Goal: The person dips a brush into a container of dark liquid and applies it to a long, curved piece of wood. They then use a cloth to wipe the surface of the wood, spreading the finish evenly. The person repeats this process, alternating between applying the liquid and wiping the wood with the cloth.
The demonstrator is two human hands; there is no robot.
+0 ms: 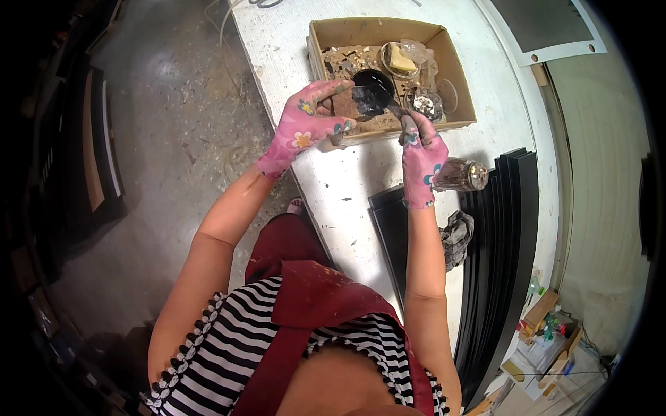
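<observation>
A small dark container [361, 102] is gripped in the left hand [305, 125], whose fingers are curled closed around its side, and it is held tilted just over the near edge of a shallow cardboard box [458, 76] that stands on the white bench [347, 187]. The right hand [420, 156] is closed on a thin tool [397, 111], probably a small brush or stick, whose tip is set at or inside the container's mouth. Both hands are covered by pink flowered gloves smeared with dark material.

The step in hand is judged to be the loading or stirring of the dark substance with the tool. For the next move, a steady tilt of the container would be called for, and the loaded tip would have to be carried clear of the box rim without drips.

Inside the box, a black round dish [374, 80], a yellowish lump in a clear cup [400, 60] and a crinkled foil-like piece [424, 104] are seen among scraps. A glass jar [461, 175] lies on its side just beside the right wrist, near long black strips [503, 270] and a crumpled rag [456, 238].

The tool's tip is hidden by the container, and the contents cannot be made out. The jar is partly covered by the right hand.
</observation>
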